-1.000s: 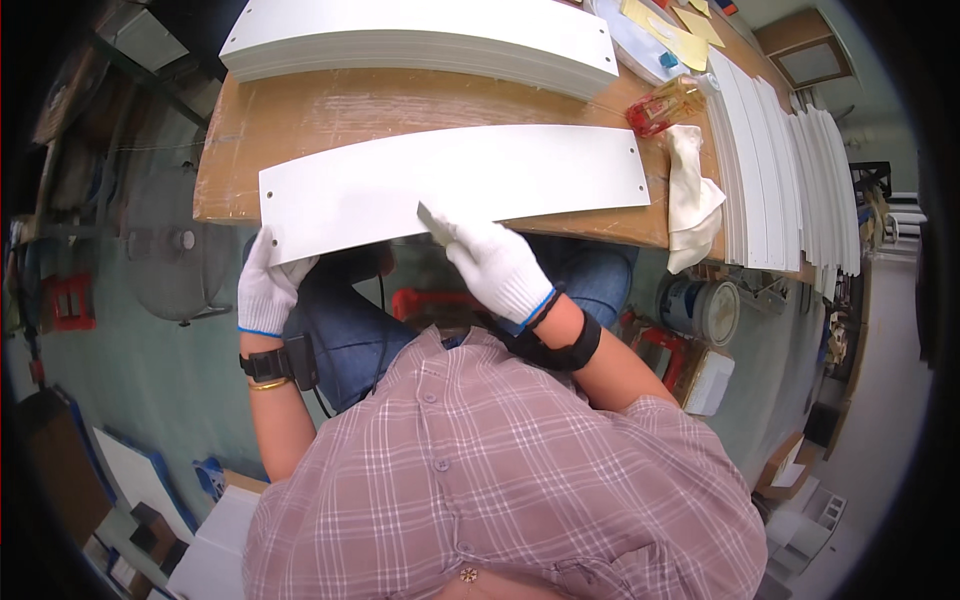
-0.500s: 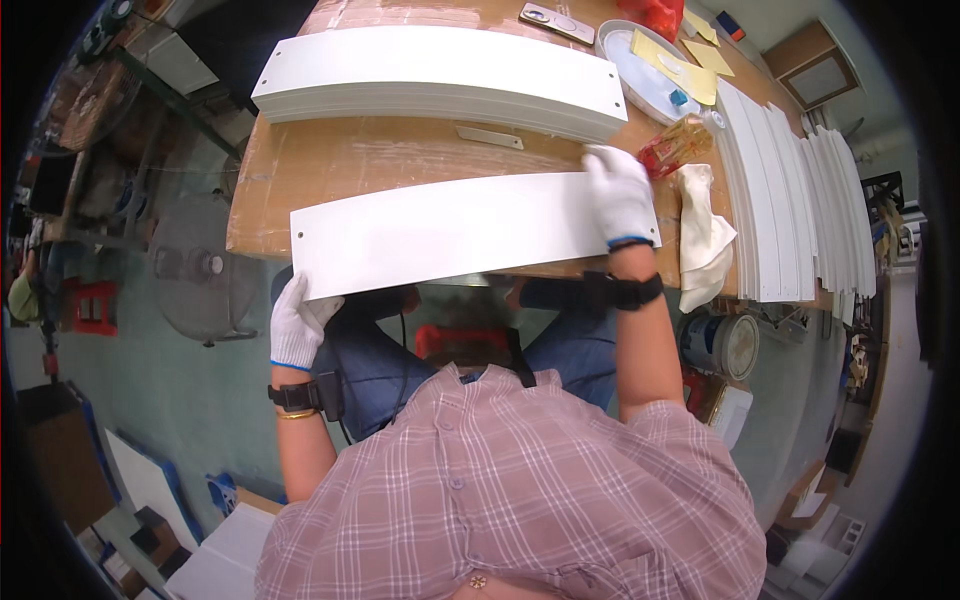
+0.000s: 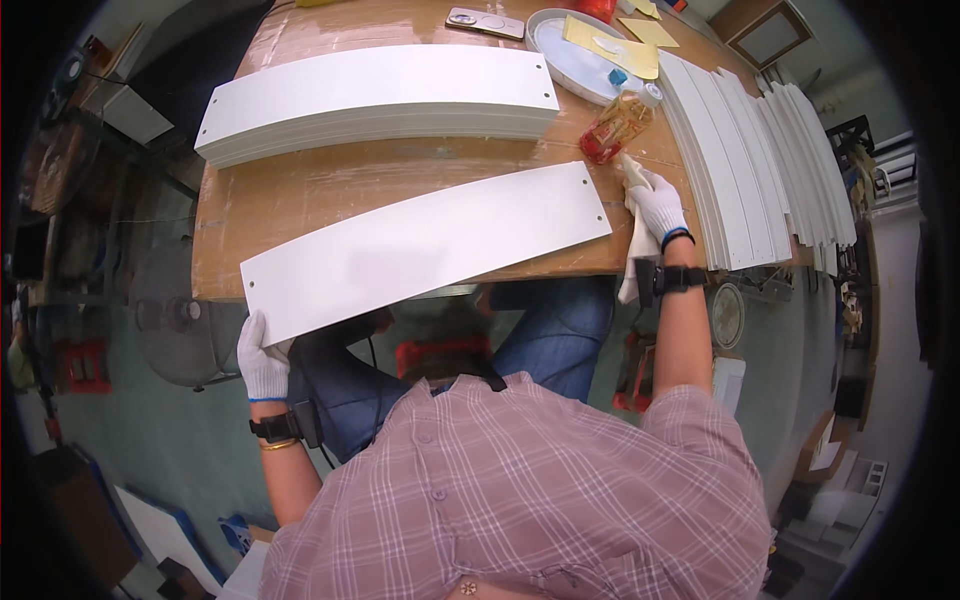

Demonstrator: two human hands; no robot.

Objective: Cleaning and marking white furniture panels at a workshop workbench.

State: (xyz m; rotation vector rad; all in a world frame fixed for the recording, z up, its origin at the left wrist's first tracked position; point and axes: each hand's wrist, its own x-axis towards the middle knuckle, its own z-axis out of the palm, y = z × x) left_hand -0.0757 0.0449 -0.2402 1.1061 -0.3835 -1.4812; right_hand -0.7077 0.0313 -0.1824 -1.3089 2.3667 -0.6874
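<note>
My left hand (image 3: 263, 358), in a white knit glove, is closed on the near left corner of a long white panel (image 3: 430, 250). The panel lies slanted at the table's front edge, its left end jutting past it; small holes show near its ends. My right hand (image 3: 659, 206), gloved too, grips the upper part of a cream cloth (image 3: 640, 250) that hangs down at the front edge. Just beyond that hand a clear bottle (image 3: 620, 123) with reddish contents lies on its side. Behind the panel sits a neat stack of similar white panels (image 3: 380, 90).
The brown table (image 3: 350, 200) also bears a round white tray (image 3: 545, 35) with yellow paper and a blue cap, plus a phone (image 3: 485, 22). Rows of white panels (image 3: 730, 165) fill its right side. A floor fan (image 3: 185, 310) stands left; a red stool (image 3: 440, 352) shows beneath.
My right hand has left the panel's right end and taken hold of the cloth. The panel now slants more, its right end farther from me. A small white strip behind it no longer shows.
</note>
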